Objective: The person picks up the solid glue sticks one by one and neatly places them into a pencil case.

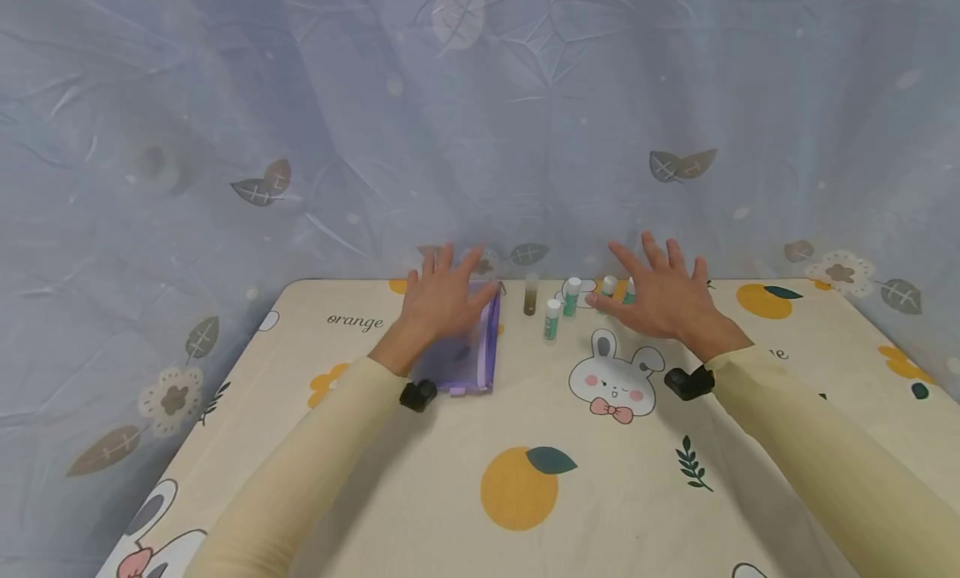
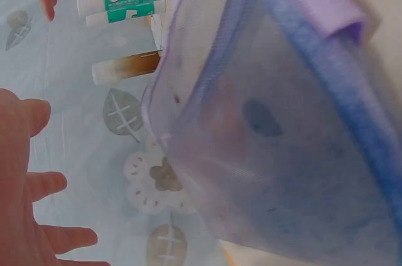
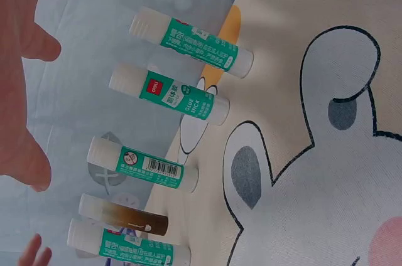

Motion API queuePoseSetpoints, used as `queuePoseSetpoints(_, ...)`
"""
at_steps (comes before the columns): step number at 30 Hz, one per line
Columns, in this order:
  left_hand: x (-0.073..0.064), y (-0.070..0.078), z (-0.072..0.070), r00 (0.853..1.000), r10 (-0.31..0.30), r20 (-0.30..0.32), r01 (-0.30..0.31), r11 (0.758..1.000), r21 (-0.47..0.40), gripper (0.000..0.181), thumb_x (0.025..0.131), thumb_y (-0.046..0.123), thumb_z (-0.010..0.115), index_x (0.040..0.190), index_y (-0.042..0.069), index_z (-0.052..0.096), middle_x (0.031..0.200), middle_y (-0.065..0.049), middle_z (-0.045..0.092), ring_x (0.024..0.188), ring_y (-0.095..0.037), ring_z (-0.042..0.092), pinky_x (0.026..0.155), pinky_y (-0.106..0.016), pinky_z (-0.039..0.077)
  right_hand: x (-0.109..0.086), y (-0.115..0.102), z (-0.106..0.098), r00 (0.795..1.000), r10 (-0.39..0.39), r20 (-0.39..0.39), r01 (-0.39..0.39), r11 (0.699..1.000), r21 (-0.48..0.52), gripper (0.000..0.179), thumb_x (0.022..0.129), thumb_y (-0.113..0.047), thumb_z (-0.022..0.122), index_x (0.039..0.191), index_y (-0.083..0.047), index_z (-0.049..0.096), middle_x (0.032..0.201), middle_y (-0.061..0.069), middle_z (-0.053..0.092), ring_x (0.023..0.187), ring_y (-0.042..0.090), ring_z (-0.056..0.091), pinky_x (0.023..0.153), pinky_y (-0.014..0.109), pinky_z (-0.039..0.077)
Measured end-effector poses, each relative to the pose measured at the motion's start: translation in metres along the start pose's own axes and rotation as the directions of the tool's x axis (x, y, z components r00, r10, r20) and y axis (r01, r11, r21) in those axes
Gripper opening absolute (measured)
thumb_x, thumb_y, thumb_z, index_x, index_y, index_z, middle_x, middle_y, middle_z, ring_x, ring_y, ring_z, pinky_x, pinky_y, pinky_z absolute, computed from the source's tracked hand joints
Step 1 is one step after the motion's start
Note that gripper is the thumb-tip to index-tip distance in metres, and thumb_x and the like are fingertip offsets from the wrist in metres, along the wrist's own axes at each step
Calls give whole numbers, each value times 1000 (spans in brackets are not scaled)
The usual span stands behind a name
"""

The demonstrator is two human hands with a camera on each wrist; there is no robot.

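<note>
My left hand (image 1: 442, 303) is held over a purple mesh zip pouch (image 1: 453, 365), fingers spread and nothing in them. The pouch's sheer mesh and lilac tab (image 2: 323, 2) show close up in the left wrist view. On the right, my other hand (image 1: 663, 299) hovers with spread fingers near several white-and-green glue sticks, partly covering those at the back. One glue stick (image 1: 552, 321) stands nearest the front, another (image 1: 572, 298) just behind it. The right wrist view shows the label of a glue stick (image 3: 179, 95). A brown tube with a pale top (image 1: 530, 296) stands between pouch and glue sticks.
A cream cloth (image 1: 405, 495) printed with oranges, leaves and rabbits covers the table. Behind the far edge hangs a grey-blue patterned curtain (image 1: 480, 128). Each wrist wears a small black device, one on the left wrist (image 1: 417, 395), one on the right (image 1: 690, 384).
</note>
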State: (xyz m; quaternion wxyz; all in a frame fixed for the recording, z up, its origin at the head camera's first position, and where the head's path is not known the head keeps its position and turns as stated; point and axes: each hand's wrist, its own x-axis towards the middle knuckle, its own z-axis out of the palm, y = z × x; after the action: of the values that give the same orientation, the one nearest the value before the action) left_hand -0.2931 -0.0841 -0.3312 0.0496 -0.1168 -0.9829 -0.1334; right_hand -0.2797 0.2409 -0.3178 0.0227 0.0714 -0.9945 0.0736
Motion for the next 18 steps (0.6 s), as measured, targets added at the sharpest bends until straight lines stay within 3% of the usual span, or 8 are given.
queuePoseSetpoints(8,-12,-8,18,999,-39,-11,37,993,-111,69,108,61,43,168,29,31,175,-17,27,158,-46,31,119,-70,34,0,1,1,1000,-1,-30,2,1000,15,100,95,-79,53,172,-26,17,178,27,2,159,62,5,120,84,3)
queuePoseSetpoints(13,-23,-10,29,996,-81,28,84,988,-129,70,107,59,43,168,24,33,175,-21,25,158,-49,30,118,-72,34,1,0,2,999,-4,-35,5,1000,23,99,95,-77,54,172,-26,18,178,26,3,159,61,6,121,83,4)
queuePoseSetpoints(18,-34,-7,36,988,-138,73,149,973,-174,71,107,57,46,168,23,33,176,-25,18,160,-54,21,122,-75,26,0,0,2,999,-6,-37,7,1000,18,101,94,-79,54,172,-25,18,177,27,4,158,62,9,120,83,6)
